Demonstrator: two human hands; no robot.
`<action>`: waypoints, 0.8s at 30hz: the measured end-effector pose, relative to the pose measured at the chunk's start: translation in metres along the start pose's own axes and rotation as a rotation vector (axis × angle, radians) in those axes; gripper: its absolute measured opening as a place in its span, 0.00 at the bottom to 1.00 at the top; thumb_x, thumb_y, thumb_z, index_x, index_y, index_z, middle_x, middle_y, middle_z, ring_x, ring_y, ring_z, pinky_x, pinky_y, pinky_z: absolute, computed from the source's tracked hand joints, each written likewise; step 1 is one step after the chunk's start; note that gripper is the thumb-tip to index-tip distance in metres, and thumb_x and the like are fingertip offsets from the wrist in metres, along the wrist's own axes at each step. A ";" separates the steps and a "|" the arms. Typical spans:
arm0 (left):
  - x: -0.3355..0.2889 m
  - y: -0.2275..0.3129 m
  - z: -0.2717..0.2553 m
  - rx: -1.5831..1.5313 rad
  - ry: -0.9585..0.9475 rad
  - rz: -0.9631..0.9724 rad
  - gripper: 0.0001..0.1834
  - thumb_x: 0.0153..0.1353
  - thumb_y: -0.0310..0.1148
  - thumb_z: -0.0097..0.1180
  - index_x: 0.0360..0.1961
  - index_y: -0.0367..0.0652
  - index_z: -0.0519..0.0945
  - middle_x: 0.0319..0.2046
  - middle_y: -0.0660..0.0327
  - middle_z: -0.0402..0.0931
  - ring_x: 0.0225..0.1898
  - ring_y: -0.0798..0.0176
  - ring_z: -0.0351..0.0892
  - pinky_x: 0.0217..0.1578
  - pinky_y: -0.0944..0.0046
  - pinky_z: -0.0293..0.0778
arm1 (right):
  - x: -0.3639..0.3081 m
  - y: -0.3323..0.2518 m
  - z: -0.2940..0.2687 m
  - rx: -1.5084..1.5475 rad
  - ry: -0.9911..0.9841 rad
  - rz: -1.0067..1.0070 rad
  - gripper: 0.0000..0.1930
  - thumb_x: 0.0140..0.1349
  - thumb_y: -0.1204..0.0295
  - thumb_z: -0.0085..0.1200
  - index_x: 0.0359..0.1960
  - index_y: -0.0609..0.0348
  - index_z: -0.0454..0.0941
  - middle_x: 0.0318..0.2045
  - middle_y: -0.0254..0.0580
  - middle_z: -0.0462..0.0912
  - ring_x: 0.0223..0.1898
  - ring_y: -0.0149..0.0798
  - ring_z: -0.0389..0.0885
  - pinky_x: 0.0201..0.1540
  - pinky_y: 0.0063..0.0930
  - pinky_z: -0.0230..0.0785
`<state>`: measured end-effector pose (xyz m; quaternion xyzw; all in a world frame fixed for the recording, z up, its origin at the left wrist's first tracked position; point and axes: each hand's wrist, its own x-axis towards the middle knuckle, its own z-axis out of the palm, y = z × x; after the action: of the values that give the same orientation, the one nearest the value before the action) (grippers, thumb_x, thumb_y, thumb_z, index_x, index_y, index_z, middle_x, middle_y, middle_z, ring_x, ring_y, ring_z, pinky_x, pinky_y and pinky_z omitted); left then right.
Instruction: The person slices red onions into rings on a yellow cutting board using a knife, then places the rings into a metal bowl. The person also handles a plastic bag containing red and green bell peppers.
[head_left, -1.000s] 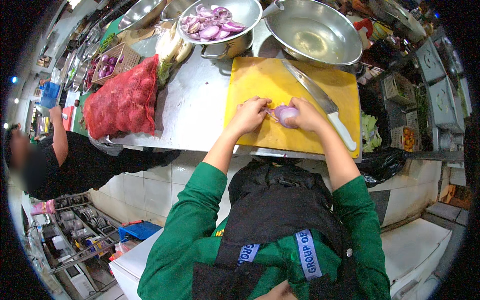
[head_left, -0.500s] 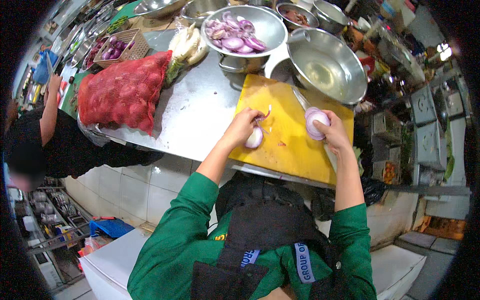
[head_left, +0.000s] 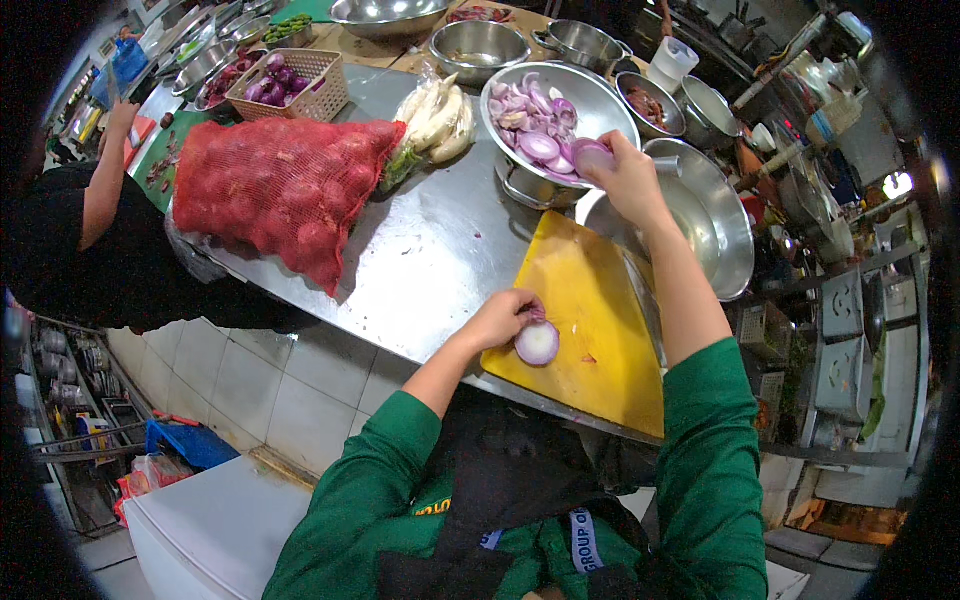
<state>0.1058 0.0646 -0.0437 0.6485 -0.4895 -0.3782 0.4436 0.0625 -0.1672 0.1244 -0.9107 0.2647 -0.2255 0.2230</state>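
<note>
My left hand [head_left: 508, 318] is closed on a halved red onion [head_left: 537, 343], its pale cut face showing, on the yellow cutting board [head_left: 575, 290]. Some purple skin shows at the fingertips. My right hand [head_left: 630, 180] reaches over the near right rim of a steel bowl [head_left: 612, 110]. Its fingers pinch purple-edged onion slices [head_left: 592, 157], partly covered by the thumb. Sliced red onion [head_left: 535, 120] lies heaped in that bowl, touching or close to the held slices. A small reddish scrap [head_left: 589, 359] lies on the board.
A red mesh sack of onions [head_left: 280, 190], white radishes [head_left: 437, 125] and a basket [head_left: 325, 97] of purple onions stand left on the steel table [head_left: 420, 240]. A large steel basin [head_left: 735, 250] sits right of the board. Another person's arm [head_left: 103, 185] is at far left.
My right hand has moved from above the board up to the bowl, carrying the onion slices. My left hand stays at the halved onion. The view has shifted.
</note>
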 end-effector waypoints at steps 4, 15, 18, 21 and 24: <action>0.001 0.001 -0.003 -0.048 -0.057 -0.090 0.08 0.59 0.26 0.58 0.39 0.37 0.82 0.35 0.52 0.82 0.39 0.58 0.82 0.43 0.62 0.75 | 0.020 0.006 0.035 -0.110 0.188 -0.240 0.20 0.51 0.67 0.67 0.41 0.63 0.73 0.38 0.52 0.80 0.41 0.56 0.79 0.44 0.42 0.72; -0.007 0.014 -0.006 -0.164 0.025 -0.307 0.07 0.60 0.24 0.58 0.39 0.38 0.84 0.28 0.59 0.83 0.27 0.70 0.79 0.30 0.66 0.76 | -0.140 -0.003 0.029 0.075 -0.320 0.243 0.21 0.54 0.62 0.64 0.43 0.63 0.76 0.37 0.52 0.79 0.36 0.51 0.81 0.41 0.39 0.74; -0.004 0.015 0.005 -0.351 0.045 -0.283 0.06 0.63 0.23 0.57 0.40 0.34 0.81 0.31 0.61 0.82 0.28 0.71 0.79 0.30 0.70 0.76 | -0.208 -0.013 0.049 0.035 -0.374 0.346 0.33 0.49 0.56 0.67 0.51 0.66 0.72 0.45 0.56 0.78 0.46 0.54 0.79 0.50 0.40 0.72; -0.001 0.021 0.022 -0.646 0.016 -0.355 0.07 0.63 0.22 0.57 0.42 0.35 0.80 0.35 0.61 0.82 0.30 0.71 0.79 0.31 0.71 0.76 | -0.239 -0.010 0.064 0.109 -0.272 0.364 0.38 0.47 0.56 0.69 0.54 0.68 0.68 0.50 0.58 0.75 0.52 0.56 0.75 0.56 0.41 0.69; -0.001 0.028 0.031 -0.713 -0.050 -0.404 0.08 0.63 0.22 0.57 0.43 0.37 0.79 0.38 0.62 0.81 0.34 0.71 0.79 0.33 0.72 0.76 | -0.254 -0.002 0.064 0.279 -0.178 0.445 0.37 0.46 0.59 0.71 0.54 0.66 0.68 0.51 0.56 0.75 0.53 0.54 0.75 0.57 0.40 0.69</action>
<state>0.0686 0.0560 -0.0268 0.5279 -0.2012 -0.6194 0.5451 -0.0952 0.0005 0.0001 -0.8068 0.4041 -0.1243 0.4127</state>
